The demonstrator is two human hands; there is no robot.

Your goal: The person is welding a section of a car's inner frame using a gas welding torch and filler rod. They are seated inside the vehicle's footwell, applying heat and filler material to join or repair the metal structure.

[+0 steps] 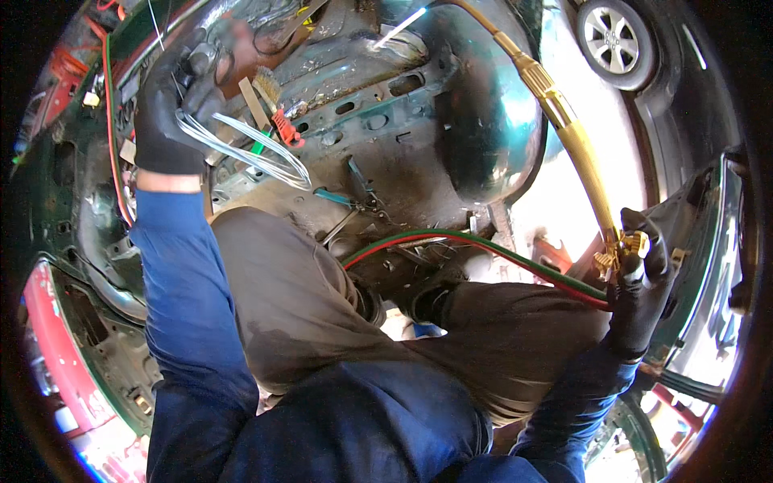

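Brass torch (568, 129) in right fingers (657, 253), wires (282, 171) in left (206, 100), wheel cap (610, 39) illegible

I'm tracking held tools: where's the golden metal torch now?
In the head view's right half, the golden metal torch slants from the top down to the black-gloved right hand, its upper part left of the spoked silver car wheel.

Wheel (611, 40): silver spokes, on a dark car (694, 101), upper right
Brush (285, 129): red handle, tan bristles, beside a flat tan strip (253, 101)
Tool (332, 197): teal handle, lying near the middle
Panel (60, 346): red with pale chips, far left
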